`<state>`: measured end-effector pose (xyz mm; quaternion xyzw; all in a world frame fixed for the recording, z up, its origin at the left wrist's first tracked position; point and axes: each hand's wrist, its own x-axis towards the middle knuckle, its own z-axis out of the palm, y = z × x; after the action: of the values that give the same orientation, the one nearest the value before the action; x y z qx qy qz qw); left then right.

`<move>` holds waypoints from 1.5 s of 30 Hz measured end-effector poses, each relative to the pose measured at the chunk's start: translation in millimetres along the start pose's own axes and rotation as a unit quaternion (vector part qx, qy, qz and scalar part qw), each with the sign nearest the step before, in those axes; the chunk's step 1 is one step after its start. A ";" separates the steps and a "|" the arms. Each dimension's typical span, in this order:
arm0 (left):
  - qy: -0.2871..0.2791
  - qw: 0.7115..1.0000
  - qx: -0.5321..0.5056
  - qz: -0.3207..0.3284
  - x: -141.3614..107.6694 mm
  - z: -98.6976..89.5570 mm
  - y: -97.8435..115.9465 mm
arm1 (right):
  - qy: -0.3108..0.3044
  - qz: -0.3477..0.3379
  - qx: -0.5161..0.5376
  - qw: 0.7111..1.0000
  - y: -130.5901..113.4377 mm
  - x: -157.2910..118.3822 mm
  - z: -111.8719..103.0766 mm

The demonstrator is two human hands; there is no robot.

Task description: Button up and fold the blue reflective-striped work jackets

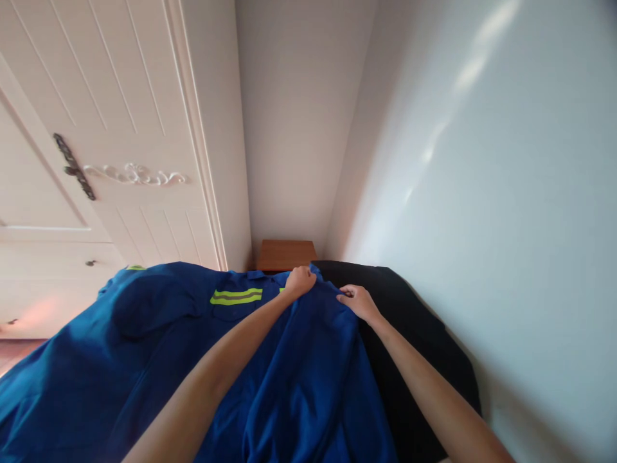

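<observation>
A blue work jacket [159,347] with yellow-and-grey reflective strips [236,296] lies spread out before me, its right part folded over in loose creases. My left hand [301,281] is closed on the jacket near its far edge, by the collar area. A little to the right, my right hand [359,301] pinches the jacket's edge between thumb and fingers. Beneath the cloth on the right shows a black surface [424,347]. The lower part of the jacket runs out of view at the bottom.
A white wardrobe [144,83] with a dark metal handle [74,167] and carved trim stands at the left. Beyond the jacket is a small brown wooden stand [286,254]. A pale wall [506,225] rises close along the right side.
</observation>
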<state>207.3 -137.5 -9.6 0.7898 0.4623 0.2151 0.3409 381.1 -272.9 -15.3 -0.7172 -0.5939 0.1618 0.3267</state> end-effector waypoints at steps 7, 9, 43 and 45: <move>-0.034 0.989 -0.110 -0.091 23.4 -3.2 -15.5 | -0.016 -0.038 0.012 0.999 -3.8 -7.7 2.9; -0.022 0.988 -0.121 -0.092 33.4 1.0 -11.8 | -0.003 -0.059 -0.024 0.998 -10.7 -7.9 4.7; -0.021 0.994 -0.048 -0.091 65.9 -7.8 -11.1 | -0.005 -0.010 -0.161 0.987 -31.2 11.6 23.1; -0.019 0.995 -0.033 -0.088 67.1 -11.4 -16.0 | -0.007 -0.017 -0.166 0.986 -31.0 10.2 23.4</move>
<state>222.8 -69.4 -12.1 0.7380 0.5164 0.1844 0.3934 345.9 -254.1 -10.4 -0.7500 -0.6271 0.0599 0.2017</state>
